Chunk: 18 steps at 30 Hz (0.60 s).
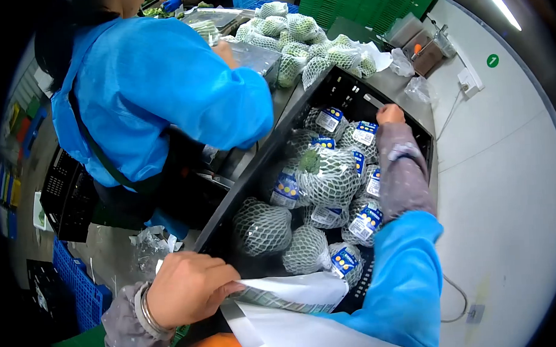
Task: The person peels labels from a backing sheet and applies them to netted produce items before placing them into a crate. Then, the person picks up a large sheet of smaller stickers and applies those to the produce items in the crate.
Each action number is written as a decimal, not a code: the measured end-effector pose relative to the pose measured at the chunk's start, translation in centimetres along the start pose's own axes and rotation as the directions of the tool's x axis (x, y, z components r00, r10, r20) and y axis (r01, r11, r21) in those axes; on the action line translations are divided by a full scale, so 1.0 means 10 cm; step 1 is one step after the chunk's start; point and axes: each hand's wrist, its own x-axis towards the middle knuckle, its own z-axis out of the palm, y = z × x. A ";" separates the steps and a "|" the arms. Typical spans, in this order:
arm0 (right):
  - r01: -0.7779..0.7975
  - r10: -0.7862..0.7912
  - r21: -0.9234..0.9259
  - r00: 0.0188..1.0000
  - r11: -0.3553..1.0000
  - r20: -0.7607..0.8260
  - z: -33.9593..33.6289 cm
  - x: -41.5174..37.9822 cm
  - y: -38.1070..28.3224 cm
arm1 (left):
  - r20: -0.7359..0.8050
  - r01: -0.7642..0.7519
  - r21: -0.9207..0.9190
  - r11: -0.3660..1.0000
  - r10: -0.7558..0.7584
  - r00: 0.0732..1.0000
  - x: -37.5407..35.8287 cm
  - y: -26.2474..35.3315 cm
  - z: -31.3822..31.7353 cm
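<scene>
A black crate (pixel 215 223) holds several round green vegetables in white foam nets (pixel 329 177), many with blue and white labels (pixel 365 222). At the lower left, my left hand (pixel 193 287) pinches the edge of a white paper sheet (pixel 308 290) at the crate's near end. My right arm reaches across the crate, and my right hand (pixel 389 114) is at its far right side, fingers curled near the rim. Whether it grips the rim or something small cannot be made out.
A co-worker in a blue smock (pixel 144 86) stands close on the left. Beyond the crate lies a pile of netted vegetables (pixel 297 39) beside a metal scale (pixel 254 56). Green crates (pixel 357 5) stand behind. A white wall (pixel 495 164) runs along the right; blue crates (pixel 78 287) sit lower left.
</scene>
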 end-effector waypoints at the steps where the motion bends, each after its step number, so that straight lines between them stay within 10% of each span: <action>1: 0.206 -0.213 0.253 0.977 0.945 0.000 -0.22 -0.13 -0.07 | -0.013 -0.012 -0.026 1.000 0.012 1.000 -0.02 -0.02 0.02; 3: 0.031 -0.439 0.810 0.852 0.586 0.285 -0.92 -0.72 -0.46 | -0.028 -0.002 -0.012 1.000 0.002 1.000 -0.03 -0.01 0.02; 6: 0.125 -0.872 0.939 0.427 0.321 0.241 -1.97 -2.01 -0.91 | -0.063 -0.066 -0.007 0.998 0.065 0.996 0.01 0.04 0.03; 9: 0.507 -0.940 0.795 0.248 0.334 0.236 -2.31 -2.93 -0.98 | -0.038 -0.120 0.073 0.990 0.123 0.992 0.05 0.18 0.00; 14: 0.439 -0.888 0.806 0.404 0.398 0.218 -2.38 -3.15 -0.71 | -0.061 -0.197 -0.036 0.980 0.195 0.979 -0.10 -0.06 -0.25; 18: 0.240 -0.803 0.816 0.457 0.525 0.382 -2.36 -3.16 -0.53 | -0.219 -0.160 -0.665 0.729 0.015 0.976 -0.23 -0.18 0.05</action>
